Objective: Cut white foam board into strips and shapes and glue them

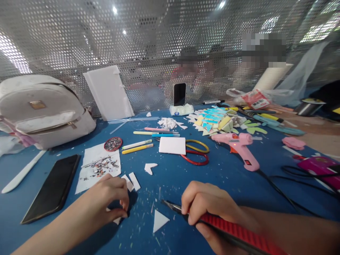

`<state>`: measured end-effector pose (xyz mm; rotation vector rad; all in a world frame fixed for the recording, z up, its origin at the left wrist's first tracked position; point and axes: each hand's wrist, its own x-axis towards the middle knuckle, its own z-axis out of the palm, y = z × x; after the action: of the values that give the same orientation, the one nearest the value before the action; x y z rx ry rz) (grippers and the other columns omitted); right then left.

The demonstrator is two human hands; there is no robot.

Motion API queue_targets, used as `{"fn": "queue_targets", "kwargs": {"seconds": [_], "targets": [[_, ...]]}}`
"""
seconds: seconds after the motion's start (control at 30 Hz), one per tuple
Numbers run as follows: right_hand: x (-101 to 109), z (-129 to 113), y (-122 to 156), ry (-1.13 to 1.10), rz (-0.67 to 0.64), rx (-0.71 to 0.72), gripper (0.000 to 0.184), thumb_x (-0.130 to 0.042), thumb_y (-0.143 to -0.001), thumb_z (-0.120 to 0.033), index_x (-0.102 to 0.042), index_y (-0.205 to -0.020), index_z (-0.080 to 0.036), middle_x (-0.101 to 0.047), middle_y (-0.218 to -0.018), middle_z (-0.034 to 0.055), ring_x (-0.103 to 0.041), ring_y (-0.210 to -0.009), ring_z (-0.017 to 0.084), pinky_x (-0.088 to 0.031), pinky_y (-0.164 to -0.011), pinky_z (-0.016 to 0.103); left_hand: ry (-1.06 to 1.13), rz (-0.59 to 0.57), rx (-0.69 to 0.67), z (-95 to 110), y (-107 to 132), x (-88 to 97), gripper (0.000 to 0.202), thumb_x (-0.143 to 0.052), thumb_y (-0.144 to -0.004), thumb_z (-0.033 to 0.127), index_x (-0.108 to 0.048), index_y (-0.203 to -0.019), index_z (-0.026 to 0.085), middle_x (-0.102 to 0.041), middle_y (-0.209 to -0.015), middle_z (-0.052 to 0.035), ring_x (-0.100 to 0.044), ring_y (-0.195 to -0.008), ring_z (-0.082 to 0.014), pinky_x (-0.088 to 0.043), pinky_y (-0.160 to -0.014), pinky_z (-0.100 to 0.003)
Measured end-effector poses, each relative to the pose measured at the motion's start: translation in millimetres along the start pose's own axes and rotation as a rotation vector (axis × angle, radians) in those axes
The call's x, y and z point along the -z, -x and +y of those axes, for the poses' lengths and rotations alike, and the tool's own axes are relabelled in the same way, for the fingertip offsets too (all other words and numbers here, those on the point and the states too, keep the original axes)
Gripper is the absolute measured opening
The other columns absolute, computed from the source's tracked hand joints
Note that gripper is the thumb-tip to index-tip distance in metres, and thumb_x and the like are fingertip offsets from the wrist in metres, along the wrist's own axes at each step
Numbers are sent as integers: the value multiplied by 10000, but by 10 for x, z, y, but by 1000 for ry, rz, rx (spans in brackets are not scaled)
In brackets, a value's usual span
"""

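My right hand (212, 207) is closed round a red and black utility knife (233, 230). The knife's blade points left, just above a white foam triangle (160, 221) on the blue table. On the left, my left hand (110, 196) hovers low with its fingers curled and the thumb and index tips close together. A bit of white shows below the thumb; whether it is held or lies on the table is unclear. Beyond those fingers lie small white foam strips (135, 181). A notched white foam piece (150, 168) sits between the hands, farther back.
A pink glue gun (244, 147) and its black cord lie at right. Scissors (198, 152) lie under a white foam block (172, 145), near several markers (138, 148). Leftward are a phone (53, 187), bead-strewn paper (87, 156) and a backpack (47, 109). Cut foam pieces (217, 120) pile behind.
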<state>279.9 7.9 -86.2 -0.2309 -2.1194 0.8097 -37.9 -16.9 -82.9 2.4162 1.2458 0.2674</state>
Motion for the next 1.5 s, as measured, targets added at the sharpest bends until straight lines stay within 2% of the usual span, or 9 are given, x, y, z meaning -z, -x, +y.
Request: {"fn": "queue_targets", "kwargs": {"seconds": [0.17, 0.27, 0.57, 0.73, 0.87, 1.0, 1.13, 1.33, 1.5], "targets": [[5, 4, -10, 6, -12, 15, 167, -581, -828, -151, -558, -980, -214, -644, -875, 50, -632, -755, 158, -505, -636, 271, 109, 53, 14, 213, -184, -32, 112, -650, -888, 150, -671, -796, 211, -661, -772, 13, -555, -691, -136, -373, -691, -270], [7, 16, -1, 14, -9, 9, 160, -580, -831, -160, -559, -981, -213, -639, -885, 49, -628, -755, 155, -502, -639, 268, 103, 59, 26, 294, -314, -71, 101, -655, -890, 127, -666, -827, 205, -682, -786, 8, -578, -737, -155, -373, -712, -279], [-16, 56, 40, -1, 10, 0, 106, -589, -844, -195, -558, -945, -207, -633, -878, 34, -621, -767, 142, -479, -646, 255, 108, 14, -29, 183, -430, -114, 110, -679, -877, 136, -718, -824, 223, -725, -807, 6, -609, -731, -167, -368, -742, -305], [11, 27, 24, 11, 37, 16, 96, -582, -853, -199, -558, -945, -210, -635, -869, 37, -624, -758, 148, -484, -637, 257, 129, -13, -48, 259, -474, -92, 138, -638, -910, 129, -697, -811, 204, -690, -804, 3, -595, -737, -153, -358, -730, -294], [71, -6, -36, 34, 77, 32, 149, -563, -828, -132, -586, -959, -198, -641, -876, 57, -632, -771, 166, -525, -652, 272, 168, 19, -49, 357, -512, -99, 124, -627, -930, 120, -677, -847, 197, -681, -848, 5, -602, -791, -153, -360, -768, -297], [84, 0, -58, -7, 200, -93, 96, -513, -892, -156, -603, -890, -190, -621, -880, 66, -618, -753, 167, -517, -615, 281, 199, 48, -40, 403, -535, -149, 117, -689, -891, 102, -677, -827, 199, -699, -843, 22, -617, -786, -148, -367, -786, -297], [77, 25, -42, -166, 230, -270, 133, -503, -967, -216, -592, -875, -182, -592, -916, 67, -571, -646, 124, -493, -521, 246, 194, 51, -39, 385, -545, -185, 121, -715, -866, 88, -686, -822, 197, -708, -835, 19, -624, -760, -145, -373, -783, -302], [77, 51, -37, -243, 213, -315, 142, -502, -986, -227, -587, -886, -174, -571, -944, 69, -562, -623, 104, -494, -469, 209, 169, 46, -56, 386, -561, -168, 108, -692, -891, 125, -689, -811, 198, -691, -821, 5, -605, -741, -149, -382, -760, -300], [91, 83, -29, -277, 250, -360, 161, -497, -1014, -271, -560, -895, -181, -546, -976, 41, -583, -638, 90, -495, -509, 215, 206, 74, -111, 546, -552, -209, 119, -641, -927, 114, -677, -861, 206, -685, -879, -1, -617, -838, -162, -380, -803, -301]]}}
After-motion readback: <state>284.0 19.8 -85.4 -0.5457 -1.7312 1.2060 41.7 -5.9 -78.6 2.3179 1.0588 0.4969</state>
